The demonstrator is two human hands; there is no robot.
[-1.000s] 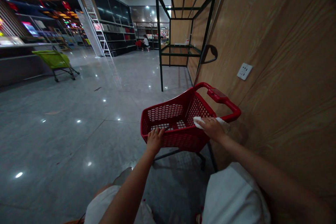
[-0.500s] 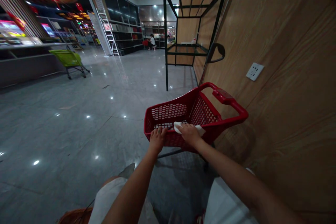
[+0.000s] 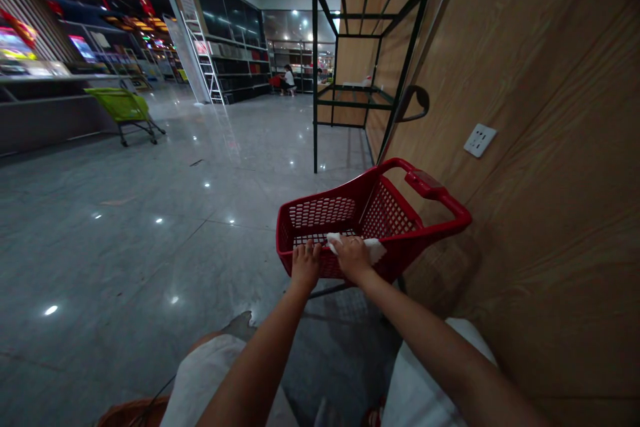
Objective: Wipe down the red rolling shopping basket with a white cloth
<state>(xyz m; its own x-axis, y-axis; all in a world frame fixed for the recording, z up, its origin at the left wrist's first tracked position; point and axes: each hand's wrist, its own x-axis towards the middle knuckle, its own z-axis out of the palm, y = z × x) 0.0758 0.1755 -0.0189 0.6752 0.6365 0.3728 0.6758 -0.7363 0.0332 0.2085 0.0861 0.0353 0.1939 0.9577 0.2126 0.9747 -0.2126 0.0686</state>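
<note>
A red plastic shopping cart (image 3: 350,210) stands on the grey floor against a wooden wall, its handle (image 3: 440,197) pointing right. My left hand (image 3: 305,263) grips the near rim of the basket, fingers curled over the edge. Right beside it, my right hand (image 3: 351,257) presses a white cloth (image 3: 373,248) onto the same rim, fingers closed on the cloth. The two hands almost touch. The basket looks bare inside.
The wood-panel wall (image 3: 540,147) with a white socket (image 3: 480,140) runs along the right. A black metal rack (image 3: 360,67) stands behind the cart. A green cart (image 3: 123,107) is at far left, a ladder (image 3: 205,63) and a person (image 3: 289,79) far back.
My right hand has slid the white cloth leftward along the cart's near rim, from near the handle to beside my left hand. The left hand has kept its grip.
</note>
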